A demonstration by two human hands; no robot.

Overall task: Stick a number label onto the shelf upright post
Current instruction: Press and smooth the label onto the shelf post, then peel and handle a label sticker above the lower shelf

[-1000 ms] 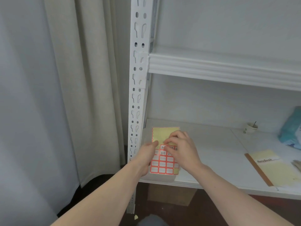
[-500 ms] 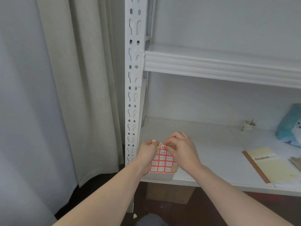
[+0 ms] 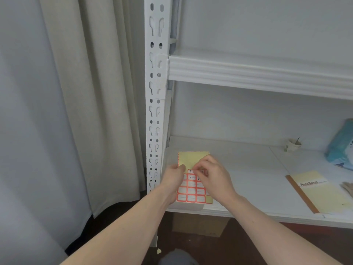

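The left hand point(image 3: 172, 180) pinches the left edge of a label sheet point(image 3: 193, 188) lying on the near left of the lower shelf point(image 3: 238, 169), just right of the white slotted upright post point(image 3: 155, 104). The right hand point(image 3: 212, 175) has fingertips closed together on a label in a handwritten row; one reads "2-1". At far right lies a yellow book marked "NoteBook" point(image 3: 313, 188).

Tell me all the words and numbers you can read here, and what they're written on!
"NoteBook": on the white strip of the yellow notebook on the shelf.
"2-1": handwritten on one sticker of the label sheet.
The stickers beside it have writing too, but fingers hide it.
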